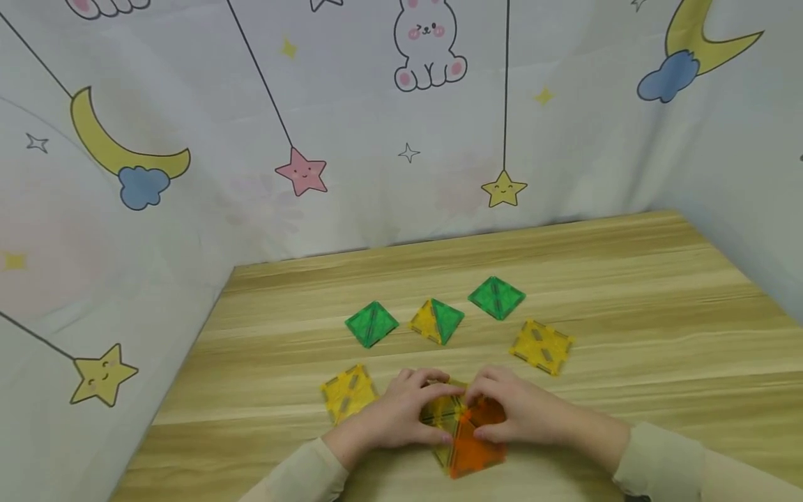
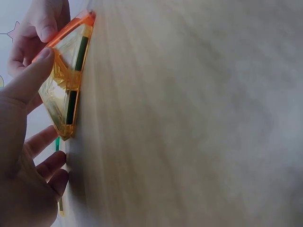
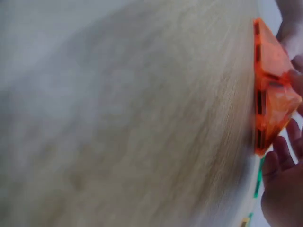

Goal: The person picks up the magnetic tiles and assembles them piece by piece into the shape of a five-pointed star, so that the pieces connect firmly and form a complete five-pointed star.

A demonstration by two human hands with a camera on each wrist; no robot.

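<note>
In front of me on the table stands a low pyramid of see-through magnetic tiles, with orange triangles (image 1: 475,452) on its right and yellow triangles (image 1: 444,422) on its left. My left hand (image 1: 396,413) holds the yellow side between thumb and index finger. In the left wrist view its thumb lies on the yellow tile (image 2: 67,92) while the other fingers spread near the base. From the other side my right hand (image 1: 525,408) grips the orange part, thumb in front and fingers behind the peak. The right wrist view shows the orange faces (image 3: 273,61) meeting at a seam.
Behind the hands lie a green tile pair (image 1: 371,325), a yellow-and-green pair (image 1: 437,321) and another green pair (image 1: 497,298). Yellow squares lie left (image 1: 348,392) and right (image 1: 542,346) on the wooden table (image 1: 659,307). A patterned white cloth (image 1: 376,202) hangs behind.
</note>
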